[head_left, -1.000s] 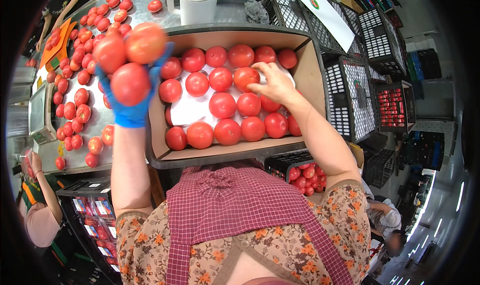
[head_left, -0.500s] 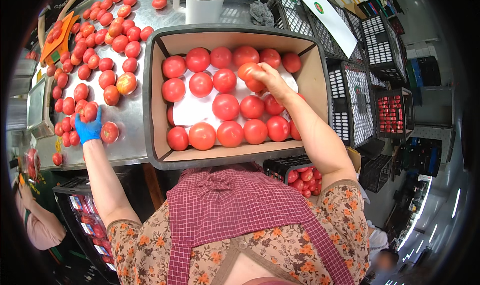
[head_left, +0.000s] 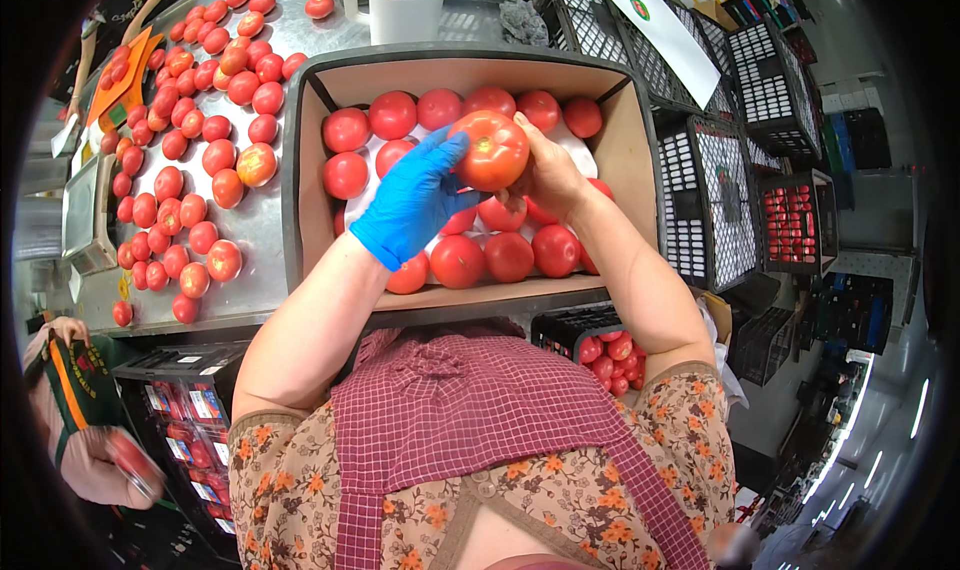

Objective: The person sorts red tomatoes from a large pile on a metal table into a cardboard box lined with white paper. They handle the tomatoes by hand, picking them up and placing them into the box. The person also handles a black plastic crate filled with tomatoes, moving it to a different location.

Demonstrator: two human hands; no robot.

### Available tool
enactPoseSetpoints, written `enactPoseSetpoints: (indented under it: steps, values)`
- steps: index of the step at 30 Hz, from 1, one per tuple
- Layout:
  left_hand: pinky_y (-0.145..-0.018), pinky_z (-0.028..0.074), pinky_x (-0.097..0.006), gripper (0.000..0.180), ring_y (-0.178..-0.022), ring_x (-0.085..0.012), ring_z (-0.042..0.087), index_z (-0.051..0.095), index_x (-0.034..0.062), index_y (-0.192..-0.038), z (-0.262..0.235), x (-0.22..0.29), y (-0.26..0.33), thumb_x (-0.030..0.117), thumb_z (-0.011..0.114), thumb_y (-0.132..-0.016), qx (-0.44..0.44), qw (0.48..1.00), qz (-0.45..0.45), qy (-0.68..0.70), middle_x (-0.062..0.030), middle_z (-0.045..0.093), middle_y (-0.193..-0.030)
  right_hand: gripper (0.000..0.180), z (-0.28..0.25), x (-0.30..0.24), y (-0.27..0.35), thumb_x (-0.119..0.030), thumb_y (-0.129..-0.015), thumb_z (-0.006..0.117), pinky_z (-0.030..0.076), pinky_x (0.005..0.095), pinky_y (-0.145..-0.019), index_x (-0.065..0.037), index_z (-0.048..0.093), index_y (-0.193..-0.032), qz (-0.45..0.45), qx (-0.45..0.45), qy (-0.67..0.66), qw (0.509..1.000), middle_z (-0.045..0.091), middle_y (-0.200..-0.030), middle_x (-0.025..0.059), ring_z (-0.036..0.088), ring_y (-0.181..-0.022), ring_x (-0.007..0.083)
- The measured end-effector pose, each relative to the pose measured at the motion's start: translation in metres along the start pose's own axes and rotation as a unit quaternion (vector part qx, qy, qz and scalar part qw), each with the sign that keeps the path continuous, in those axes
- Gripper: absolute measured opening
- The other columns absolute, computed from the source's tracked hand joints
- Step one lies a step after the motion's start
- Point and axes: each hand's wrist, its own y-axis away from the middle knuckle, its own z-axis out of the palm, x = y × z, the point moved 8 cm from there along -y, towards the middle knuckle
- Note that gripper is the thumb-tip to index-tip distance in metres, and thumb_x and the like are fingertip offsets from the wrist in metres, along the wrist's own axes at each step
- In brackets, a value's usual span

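Observation:
A large red-orange tomato (head_left: 489, 150) is held up over the lined crate, between my two hands. My left hand (head_left: 408, 202), in a blue glove, has its fingers closed along the tomato's left side. My bare right hand (head_left: 552, 178) grips the right side, with fingertips curling beneath. Below them, the black crate (head_left: 293, 195), lined with brown cardboard (head_left: 628, 185), contains rows of red tomatoes (head_left: 457, 262) on white paper. My hands and forearms hide some of those in the middle. Left of the crate, many loose tomatoes (head_left: 224, 260) lie on the metal table (head_left: 262, 288).
A white pitcher (head_left: 408, 10) stands behind the crate. Black plastic crates (head_left: 712, 200) are stacked at the right, with a white sheet (head_left: 665, 40) on top. A scale (head_left: 88, 210) sits at the table's left. Another person's hand (head_left: 66, 330) shows at lower left.
My left hand has moved right from the loose tomatoes on the table to above the crate. Both hands now hold one tomato there; before, my right hand alone gripped a tomato inside the crate.

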Motion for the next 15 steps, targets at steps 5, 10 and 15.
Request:
enactPoseSetpoints:
  steps: [5, 10, 15]
  values:
    - [-0.088, 0.056, -0.046, 0.044, -0.108, -0.0281, 0.062, 0.048, 0.0035, -0.131, -0.030, -0.003, -0.005, 0.030, 0.055, -0.097, 0.033, 0.999, -0.024, 0.030, -0.0157, 0.059, -0.120, 0.022, -0.023, -0.011, 0.014, -0.017, -0.090, 0.060, 0.053, 0.0308, -0.072, -0.003, 0.062, -0.107, -0.100, 0.015, 0.391, 0.915, 0.066, -0.092, 0.0104, 0.063, -0.080, 0.0205]
    - [-0.082, 0.058, -0.049, 0.043, -0.105, -0.0322, 0.062, 0.050, 0.0086, -0.127, -0.050, 0.010, -0.014, 0.035, 0.057, -0.094, 0.094, 0.989, -0.009, 0.115, -0.0156, 0.058, -0.122, 0.063, 0.004, 0.012, 0.036, -0.004, -0.065, 0.068, 0.044, 0.0432, -0.093, -0.013, 0.056, -0.126, -0.204, -0.051, 0.714, 0.668, 0.057, -0.118, 0.0130, 0.054, -0.110, 0.0323]
    - [-0.081, 0.058, -0.048, 0.041, -0.101, -0.0286, 0.064, 0.053, 0.0100, -0.123, -0.058, 0.015, -0.016, 0.040, 0.058, -0.094, 0.140, 0.987, 0.003, 0.082, -0.0140, 0.060, -0.119, 0.063, -0.001, 0.023, 0.014, -0.009, -0.065, 0.071, 0.047, 0.0419, -0.088, -0.011, 0.055, -0.126, -0.144, -0.061, 0.716, 0.681, 0.059, -0.118, 0.0123, 0.058, -0.105, 0.0318]
